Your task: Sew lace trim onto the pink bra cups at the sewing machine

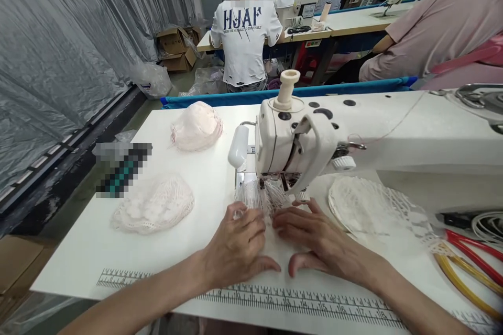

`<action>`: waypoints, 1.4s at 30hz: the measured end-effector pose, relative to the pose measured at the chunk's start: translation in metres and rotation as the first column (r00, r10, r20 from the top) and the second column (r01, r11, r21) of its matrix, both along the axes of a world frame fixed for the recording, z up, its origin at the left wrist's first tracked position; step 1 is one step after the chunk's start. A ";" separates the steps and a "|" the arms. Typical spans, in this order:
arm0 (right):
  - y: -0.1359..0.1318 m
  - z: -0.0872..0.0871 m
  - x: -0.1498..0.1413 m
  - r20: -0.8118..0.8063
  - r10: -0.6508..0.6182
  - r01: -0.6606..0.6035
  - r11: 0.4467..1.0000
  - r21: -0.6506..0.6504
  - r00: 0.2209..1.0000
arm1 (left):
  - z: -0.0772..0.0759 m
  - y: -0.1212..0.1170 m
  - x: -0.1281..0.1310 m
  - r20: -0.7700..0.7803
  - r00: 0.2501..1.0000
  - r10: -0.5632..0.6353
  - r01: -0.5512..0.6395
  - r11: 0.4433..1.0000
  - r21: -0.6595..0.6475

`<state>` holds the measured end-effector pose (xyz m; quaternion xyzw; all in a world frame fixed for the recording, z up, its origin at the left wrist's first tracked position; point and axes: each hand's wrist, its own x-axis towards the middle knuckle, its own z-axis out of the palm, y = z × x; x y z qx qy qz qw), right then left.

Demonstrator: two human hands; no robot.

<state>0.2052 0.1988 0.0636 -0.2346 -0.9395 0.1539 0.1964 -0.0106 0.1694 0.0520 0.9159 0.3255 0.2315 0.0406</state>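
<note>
My left hand [236, 243] and my right hand [314, 241] lie flat side by side on a piece of white lace fabric [261, 198], pressing it to the white table [204, 178] under the needle of a white sewing machine [314, 141]. The fingertips of both hands point toward the presser foot. The lace bunches up just in front of my fingers and runs beneath the machine head. A printed ruler [298, 303] runs along the table's near edge below my wrists.
Two lace-covered pads [155, 204] [196, 125] lie on the left of the table, and a stack of lace pieces [365, 204] on the right. Red and yellow scissor handles [469, 259] lie at the far right. Other people sit at machines behind.
</note>
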 end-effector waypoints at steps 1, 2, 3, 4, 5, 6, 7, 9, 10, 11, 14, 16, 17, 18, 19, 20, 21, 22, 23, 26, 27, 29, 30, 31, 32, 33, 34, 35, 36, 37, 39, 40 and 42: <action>-0.003 0.000 -0.001 -0.002 0.018 -0.018 1.000 0.014 1.000 | -0.001 -0.008 0.001 -0.006 1.000 0.002 -0.002 1.000 -0.001; -0.005 -0.002 -0.003 -0.003 0.022 -0.022 0.999 0.037 1.000 | -0.001 -0.014 0.001 -0.019 1.000 0.011 -0.011 1.000 0.004; -0.007 -0.004 -0.005 -0.009 0.018 -0.017 0.998 0.068 1.000 | -0.002 -0.018 0.002 -0.032 0.999 0.024 -0.024 1.000 0.011; -0.008 -0.006 -0.007 -0.023 0.008 -0.006 0.995 0.096 1.000 | -0.003 -0.020 0.003 -0.045 0.998 0.042 -0.041 0.999 0.019; -0.009 -0.009 -0.009 -0.042 -0.006 0.011 0.993 0.115 0.999 | -0.003 -0.020 0.003 -0.054 0.996 0.065 -0.063 0.998 0.029; -0.009 -0.011 -0.011 -0.069 -0.020 0.028 0.992 0.123 0.997 | -0.003 -0.020 0.004 -0.054 0.995 0.088 -0.086 0.995 0.044; -0.009 -0.013 -0.011 -0.105 -0.032 0.045 0.992 0.122 0.994 | -0.003 -0.018 0.004 -0.041 0.993 0.111 -0.108 0.992 0.063; -0.008 -0.015 -0.012 -0.178 -0.056 0.074 0.993 0.095 0.982 | -0.002 -0.013 0.004 0.007 0.988 0.157 -0.157 0.984 0.089; -0.008 -0.016 -0.011 -0.206 -0.069 0.087 0.993 0.076 0.976 | -0.001 -0.010 0.004 0.031 0.983 0.182 -0.183 0.980 0.077; -0.007 -0.016 -0.011 -0.226 -0.082 0.097 0.993 0.060 0.971 | 0.001 -0.006 0.004 0.047 0.978 0.203 -0.205 0.978 0.044; -0.005 -0.018 -0.012 -0.235 -0.126 0.142 0.989 0.051 0.964 | 0.008 0.005 0.005 0.008 0.965 0.262 -0.260 0.959 -0.116; -0.005 -0.020 -0.013 -0.234 -0.165 0.189 0.978 0.085 0.958 | 0.012 0.012 0.008 -0.039 0.959 0.280 -0.282 0.941 -0.186; -0.005 -0.021 -0.013 -0.237 -0.178 0.207 0.973 0.105 0.955 | 0.013 0.014 0.009 -0.052 0.956 0.287 -0.292 0.935 -0.203; -0.004 -0.022 -0.014 -0.243 -0.182 0.217 0.968 0.127 0.953 | 0.014 0.016 0.011 -0.058 0.955 0.291 -0.296 0.931 -0.212; -0.005 -0.022 -0.014 -0.247 -0.177 0.218 0.965 0.149 0.953 | 0.013 0.017 0.012 -0.055 0.957 0.285 -0.290 0.934 -0.210; -0.005 -0.022 -0.014 -0.244 -0.166 0.211 0.963 0.170 0.955 | 0.012 0.017 0.013 -0.053 0.961 0.270 -0.276 0.941 -0.195; -0.006 -0.022 -0.013 -0.239 -0.153 0.200 0.961 0.191 0.959 | 0.010 0.016 0.014 -0.054 0.967 0.248 -0.254 0.953 -0.166; -0.006 -0.021 -0.012 -0.231 -0.139 0.190 0.958 0.213 0.963 | 0.007 0.014 0.014 -0.055 0.973 0.223 -0.228 0.966 -0.122; -0.007 -0.020 -0.012 -0.222 -0.126 0.178 0.956 0.232 0.967 | 0.003 0.012 0.014 -0.051 0.978 0.200 -0.203 0.977 -0.071; -0.009 -0.016 -0.009 -0.178 -0.075 0.119 0.960 0.253 0.981 | -0.005 0.005 0.011 -0.024 0.984 0.176 -0.175 0.984 0.040; -0.010 -0.014 -0.008 -0.158 -0.052 0.091 0.964 0.251 0.986 | -0.007 0.003 0.010 -0.015 0.984 0.176 -0.175 0.983 0.050; -0.010 -0.012 -0.006 -0.108 -0.011 0.037 0.970 0.239 0.994 | -0.007 0.000 0.009 -0.020 0.985 0.172 -0.171 0.984 0.048; -0.010 -0.010 -0.005 -0.088 0.005 0.016 0.972 0.234 0.996 | -0.006 -0.002 0.008 -0.029 0.986 0.166 -0.165 0.985 0.048; -0.010 -0.009 -0.004 -0.072 0.016 0.001 0.973 0.233 0.997 | -0.004 -0.003 0.008 -0.037 0.986 0.161 -0.159 0.986 0.053; -0.010 -0.009 -0.004 -0.060 0.023 -0.009 0.972 0.233 0.998 | -0.003 -0.004 0.007 -0.043 0.986 0.161 -0.158 0.986 0.061; -0.010 -0.008 -0.003 -0.049 0.031 -0.018 0.972 0.235 0.998 | -0.001 -0.005 0.007 -0.048 0.986 0.160 -0.157 0.985 0.070; -0.011 -0.008 -0.003 -0.039 0.037 -0.026 0.971 0.237 0.999 | 0.000 -0.006 0.007 -0.049 0.986 0.161 -0.157 0.984 0.082; -0.011 -0.008 -0.003 -0.031 0.043 -0.034 0.971 0.237 0.999 | 0.002 -0.006 0.006 -0.049 0.985 0.163 -0.158 0.983 0.092; -0.011 -0.008 -0.003 -0.020 0.050 -0.044 0.972 0.232 0.999 | 0.003 -0.006 0.006 -0.047 0.985 0.164 -0.159 0.982 0.103; -0.011 -0.008 -0.003 -0.013 0.056 -0.052 0.973 0.226 0.998 | 0.004 -0.006 0.006 -0.046 0.985 0.165 -0.159 0.981 0.111; -0.011 -0.009 -0.003 -0.006 0.068 -0.065 0.976 0.207 0.998 | 0.006 -0.006 0.006 -0.044 0.986 0.160 -0.153 0.980 0.129; -0.011 -0.009 -0.003 -0.007 0.073 -0.070 0.978 0.197 0.997 | 0.007 -0.006 0.006 -0.042 0.987 0.154 -0.146 0.979 0.139; -0.011 -0.010 -0.004 -0.015 0.080 -0.076 0.980 0.182 0.997 | 0.009 -0.007 0.006 -0.043 0.990 0.134 -0.126 0.981 0.149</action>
